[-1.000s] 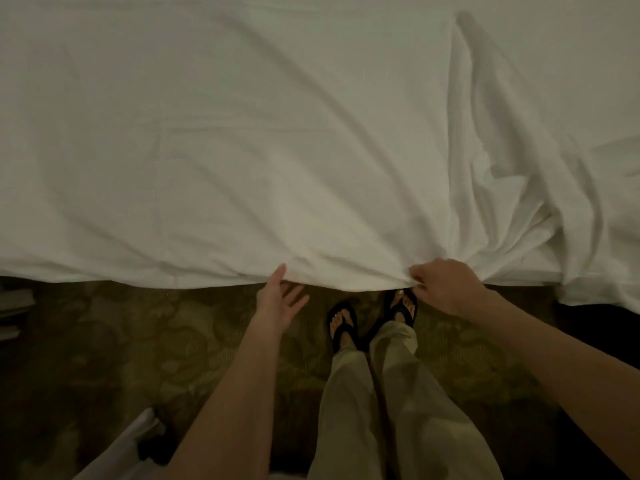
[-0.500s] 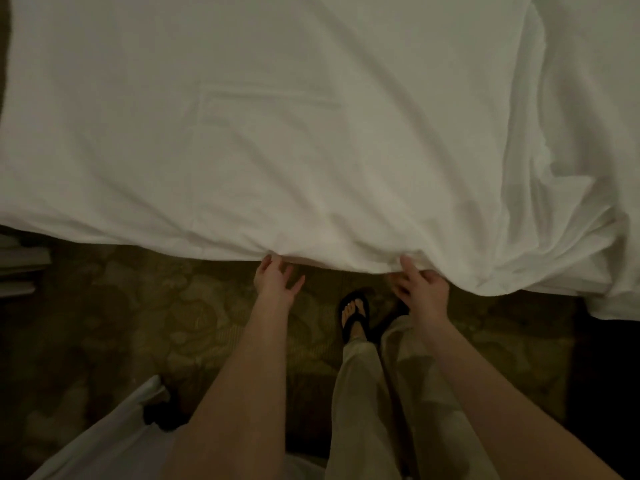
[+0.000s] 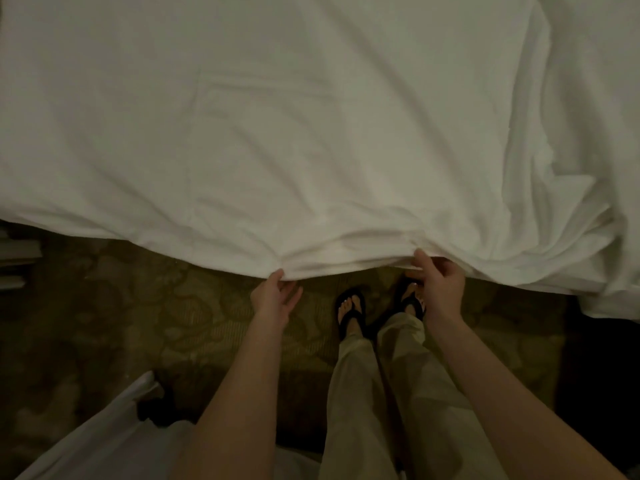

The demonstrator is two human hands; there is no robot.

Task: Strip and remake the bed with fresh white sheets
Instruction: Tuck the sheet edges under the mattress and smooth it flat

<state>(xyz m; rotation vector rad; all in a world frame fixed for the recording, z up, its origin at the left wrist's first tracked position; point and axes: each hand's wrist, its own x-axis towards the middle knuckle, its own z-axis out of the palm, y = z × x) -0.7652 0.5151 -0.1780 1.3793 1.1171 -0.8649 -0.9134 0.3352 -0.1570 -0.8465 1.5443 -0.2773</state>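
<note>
A white sheet [image 3: 277,133] lies spread over the bed and fills the upper half of the view. Its near hem hangs over the bed's edge just in front of me. My left hand [image 3: 275,297] is below that hem, thumb tip touching the cloth, fingers loosely spread and holding nothing. My right hand [image 3: 441,285] is at the hem further right. Its thumb lies on top of the edge, and its fingers curl beneath, pinching the sheet. Folds gather in the cloth between and above both hands.
Bunched sheet folds [image 3: 571,202] hang at the right corner of the bed. Patterned carpet [image 3: 138,323] runs along the bed. My feet in black sandals [image 3: 351,313] stand close to it. White linen [image 3: 104,441] lies at the lower left, and stacked flat items [image 3: 15,258] are at the left edge.
My right hand let go of its fistful of sheet, moved left along the hem and now pinches the edge. My left hand stayed at the hem. The bunched folds shifted right in view.
</note>
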